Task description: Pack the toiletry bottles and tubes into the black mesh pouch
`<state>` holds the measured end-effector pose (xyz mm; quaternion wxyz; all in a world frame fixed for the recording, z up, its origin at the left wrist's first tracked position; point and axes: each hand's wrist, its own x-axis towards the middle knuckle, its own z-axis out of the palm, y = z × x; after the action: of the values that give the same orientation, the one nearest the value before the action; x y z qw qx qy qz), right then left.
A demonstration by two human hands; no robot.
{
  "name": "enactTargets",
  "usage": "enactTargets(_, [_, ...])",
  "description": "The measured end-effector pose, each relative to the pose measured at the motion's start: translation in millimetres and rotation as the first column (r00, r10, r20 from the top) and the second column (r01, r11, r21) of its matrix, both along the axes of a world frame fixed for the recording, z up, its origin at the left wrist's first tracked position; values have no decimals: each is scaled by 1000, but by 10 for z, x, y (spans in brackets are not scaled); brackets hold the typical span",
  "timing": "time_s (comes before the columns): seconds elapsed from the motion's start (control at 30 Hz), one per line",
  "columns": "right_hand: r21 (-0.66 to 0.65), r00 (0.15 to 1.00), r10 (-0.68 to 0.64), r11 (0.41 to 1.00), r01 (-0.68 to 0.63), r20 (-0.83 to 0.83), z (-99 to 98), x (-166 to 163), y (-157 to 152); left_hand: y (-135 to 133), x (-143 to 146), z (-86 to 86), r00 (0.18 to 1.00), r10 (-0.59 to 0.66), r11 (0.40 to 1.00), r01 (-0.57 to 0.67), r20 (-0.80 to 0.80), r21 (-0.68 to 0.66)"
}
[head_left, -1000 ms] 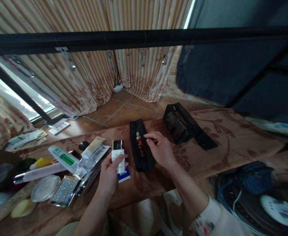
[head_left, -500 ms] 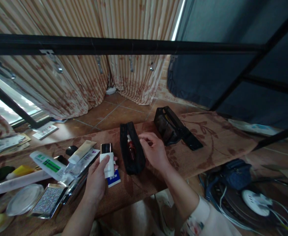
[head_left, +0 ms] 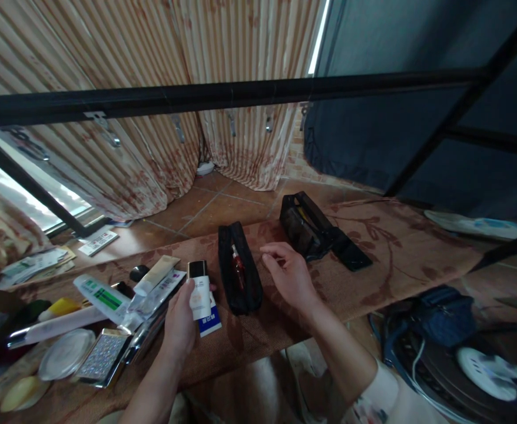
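Observation:
My left hand (head_left: pixel 179 321) is closed round a white cosmetic bottle (head_left: pixel 200 299) with a shiny black cap, held upright just left of an unzipped black pouch (head_left: pixel 249 294). Inside that pouch lies a small dark red bottle (head_left: pixel 238 268) with a pale, narrow top. My right hand (head_left: pixel 290 277) hovers to the right of the pouch, fingers loosely bent and a little apart from the thumb, with nothing visible in them. Under the white bottle, a blue and white packet (head_left: pixel 211 323) lies on the brown cloth.
Left lies a heap of cosmetics: a green-striped tube (head_left: pixel 102 297), a beige tube (head_left: pixel 156 275), a glittery case (head_left: pixel 105 357) and a round clear container (head_left: pixel 66 353). A second black bag (head_left: pixel 305 227) stands behind my right hand. A black bar (head_left: pixel 241 94) crosses ahead; a power strip (head_left: pixel 486 374) sits lower right.
My right hand has drawn slightly away from the pouch's edge, its fingers less curled. The white bottle's printed front now shows more. The whole view has shifted slightly.

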<state>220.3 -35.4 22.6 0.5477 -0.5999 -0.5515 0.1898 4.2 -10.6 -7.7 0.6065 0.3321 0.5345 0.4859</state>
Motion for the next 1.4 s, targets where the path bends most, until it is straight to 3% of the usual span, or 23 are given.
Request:
enactTargets(0.4, [-5,999,18,1000,-18,29,-40,-38,45,-3,30,-27,1000,12,997,-11,11,-77])
enactTargets(0.77, [-50,999,30,998,-28,34,-111,-19,46,-2,10,-100,998,61,997,-61,7,-53])
enactTargets(1.4, [-63,995,54,997,-49,79,-200,-13,64,-1,23,-138,998,-8,1000,6,-65,-31])
